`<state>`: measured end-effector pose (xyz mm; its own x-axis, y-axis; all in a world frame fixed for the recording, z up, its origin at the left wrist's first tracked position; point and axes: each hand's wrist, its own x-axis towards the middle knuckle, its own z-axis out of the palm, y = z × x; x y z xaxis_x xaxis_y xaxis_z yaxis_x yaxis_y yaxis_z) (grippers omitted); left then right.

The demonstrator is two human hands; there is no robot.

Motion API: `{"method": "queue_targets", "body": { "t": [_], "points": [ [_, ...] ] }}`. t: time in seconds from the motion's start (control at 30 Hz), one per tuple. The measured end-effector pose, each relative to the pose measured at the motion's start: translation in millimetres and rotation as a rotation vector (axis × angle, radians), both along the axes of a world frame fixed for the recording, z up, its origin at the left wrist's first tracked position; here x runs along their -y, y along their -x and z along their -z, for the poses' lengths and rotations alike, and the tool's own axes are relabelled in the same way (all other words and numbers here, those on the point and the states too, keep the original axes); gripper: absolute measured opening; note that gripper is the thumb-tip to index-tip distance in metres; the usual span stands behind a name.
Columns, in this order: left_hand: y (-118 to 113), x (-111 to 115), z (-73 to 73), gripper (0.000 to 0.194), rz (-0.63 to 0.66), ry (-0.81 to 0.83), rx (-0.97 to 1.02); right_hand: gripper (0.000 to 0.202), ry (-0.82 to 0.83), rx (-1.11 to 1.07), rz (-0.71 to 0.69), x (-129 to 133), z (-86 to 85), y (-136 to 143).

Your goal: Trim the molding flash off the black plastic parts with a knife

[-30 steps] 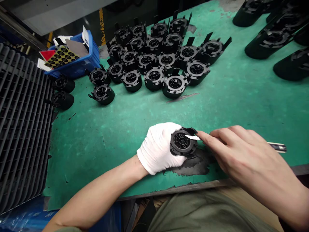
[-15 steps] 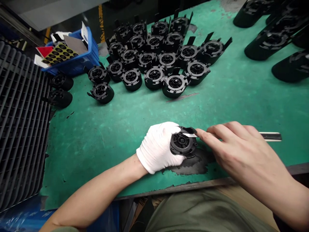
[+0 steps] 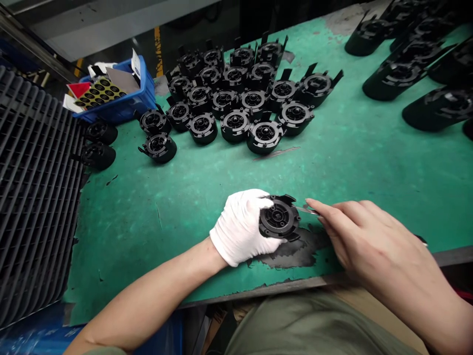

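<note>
My left hand (image 3: 242, 227), in a white glove, is wrapped round a round black plastic part (image 3: 279, 217) near the table's front edge. The part's ribbed face with a central hub points up toward the camera. My bare right hand (image 3: 364, 236) pinches a slim knife (image 3: 307, 210), whose thin metal blade points left at the part's right rim. Whether the tip touches the rim is too small to tell. The knife's rear end shows past the far side of my right hand.
Several similar black parts (image 3: 235, 123) stand grouped at the back middle. More black cylinders (image 3: 436, 108) stand at the right. A blue bin (image 3: 127, 106) holds stickers and papers at the back left, beside a grey ribbed rack (image 3: 33, 197). The green tabletop (image 3: 177, 197) has a worn dark patch.
My right hand has turned and shifted slightly right and down, drawing the blade back from over the part's face to its rim. The whole view has shifted a little.
</note>
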<state>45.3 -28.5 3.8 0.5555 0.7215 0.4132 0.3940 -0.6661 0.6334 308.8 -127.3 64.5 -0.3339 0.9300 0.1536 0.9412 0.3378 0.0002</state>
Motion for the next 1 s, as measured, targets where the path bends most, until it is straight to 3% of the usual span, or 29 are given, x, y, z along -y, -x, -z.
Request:
{"method": "queue_targets", "body": {
  "t": [0.2, 0.5, 0.77, 1.0],
  "points": [
    [3.9, 0.2, 8.5, 0.06, 0.016, -0.074, 0.056, 0.023, -0.008, -0.171, -0.011, -11.0, 7.6, 1.3],
    [5.1, -0.2, 5.3, 0.061, 0.017, -0.171, 0.075, 0.038, -0.049, 0.011, -0.069, -18.0, -4.1, 8.5],
    [4.5, -0.5, 0.2, 0.058, 0.015, -0.15, 0.063, 0.039, 0.006, 0.033, -0.094, -25.9, -8.4, 5.2],
    [6.0, 1.3, 3.3, 0.067, 0.014, -0.127, 0.063, 0.035, 0.023, -0.009, -0.223, -32.4, -18.0, -2.8]
  ]
}}
